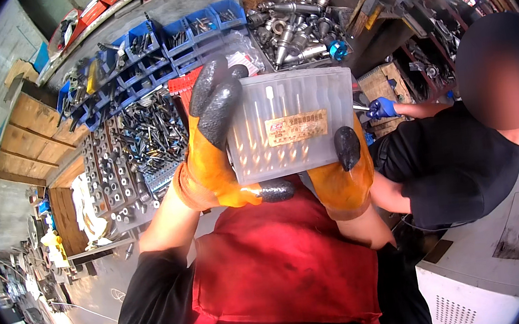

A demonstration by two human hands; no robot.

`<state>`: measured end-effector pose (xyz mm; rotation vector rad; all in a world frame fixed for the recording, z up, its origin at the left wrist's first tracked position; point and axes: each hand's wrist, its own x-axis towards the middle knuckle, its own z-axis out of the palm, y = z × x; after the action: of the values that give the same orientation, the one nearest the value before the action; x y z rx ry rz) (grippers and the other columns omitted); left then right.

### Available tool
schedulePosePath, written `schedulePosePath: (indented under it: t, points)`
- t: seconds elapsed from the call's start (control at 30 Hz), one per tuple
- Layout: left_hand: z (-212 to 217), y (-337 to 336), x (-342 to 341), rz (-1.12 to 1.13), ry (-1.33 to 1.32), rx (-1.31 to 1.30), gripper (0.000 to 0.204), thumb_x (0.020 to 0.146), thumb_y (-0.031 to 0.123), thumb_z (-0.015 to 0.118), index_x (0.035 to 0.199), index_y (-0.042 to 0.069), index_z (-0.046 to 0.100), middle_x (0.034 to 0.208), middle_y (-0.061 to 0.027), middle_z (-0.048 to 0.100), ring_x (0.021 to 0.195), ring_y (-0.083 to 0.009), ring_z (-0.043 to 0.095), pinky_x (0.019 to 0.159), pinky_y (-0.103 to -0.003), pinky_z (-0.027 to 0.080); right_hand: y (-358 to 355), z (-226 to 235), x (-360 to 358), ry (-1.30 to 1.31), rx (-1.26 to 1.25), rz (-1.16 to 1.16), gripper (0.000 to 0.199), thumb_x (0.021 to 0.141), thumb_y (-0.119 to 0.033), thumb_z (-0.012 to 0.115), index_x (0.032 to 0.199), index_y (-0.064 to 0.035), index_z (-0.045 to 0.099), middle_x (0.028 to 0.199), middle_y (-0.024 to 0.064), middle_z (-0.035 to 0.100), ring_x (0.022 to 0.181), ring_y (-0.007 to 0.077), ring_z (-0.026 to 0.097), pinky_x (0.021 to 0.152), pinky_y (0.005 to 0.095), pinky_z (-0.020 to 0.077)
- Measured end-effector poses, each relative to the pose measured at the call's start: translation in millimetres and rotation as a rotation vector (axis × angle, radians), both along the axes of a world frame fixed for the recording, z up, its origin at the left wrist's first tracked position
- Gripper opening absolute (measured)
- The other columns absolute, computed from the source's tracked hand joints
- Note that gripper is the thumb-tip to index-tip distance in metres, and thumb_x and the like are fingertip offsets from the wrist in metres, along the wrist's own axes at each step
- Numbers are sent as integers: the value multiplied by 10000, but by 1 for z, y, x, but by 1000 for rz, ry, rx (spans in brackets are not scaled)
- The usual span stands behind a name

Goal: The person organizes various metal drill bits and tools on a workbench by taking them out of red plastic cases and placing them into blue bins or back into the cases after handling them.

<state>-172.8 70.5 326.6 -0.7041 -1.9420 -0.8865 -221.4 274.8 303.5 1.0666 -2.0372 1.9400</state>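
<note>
In front of my chest is a translucent plastic case with a tan printed label. Several slim, gold-coloured bits show through its lid, side by side in slots. My left hand, in an orange glove with black-coated fingertips, is around the case's left side, fingers by the upper corner and thumb beneath the lower edge. My right hand, gloved alike, grips the lower right corner, its thumb pressed on the front face. The right fingers are hidden behind the case.
Blue bins of tooling line the bench beyond. Metal tool holders lie heaped at the far right of it. Loose cutters and a holed rack lie left. A person in black with a blue glove is close on my right.
</note>
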Motion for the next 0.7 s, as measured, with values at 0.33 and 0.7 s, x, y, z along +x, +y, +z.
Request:
schedulePosePath:
  t: [0.33,0.7]
  points:
    - [-9,-3,-6,43,-53,31,1256,523,511,945,1521,103,301,1562,-278,247,1408,-422,348,1115,-511,357,18,-16,-4,-482,-287,240,557,918,-64,627,1415,16,390,1274,116,545,1160,187,533,1002,331,433]
    - [-14,-10,-9,51,-11,116,1244,542,572,921,1483,7,336,1520,-325,290,1376,-449,375,1103,-510,345,11,-7,9,-338,-15,39,666,889,-46,659,1470,6,339,1374,129,489,1251,207,490,1055,329,385]
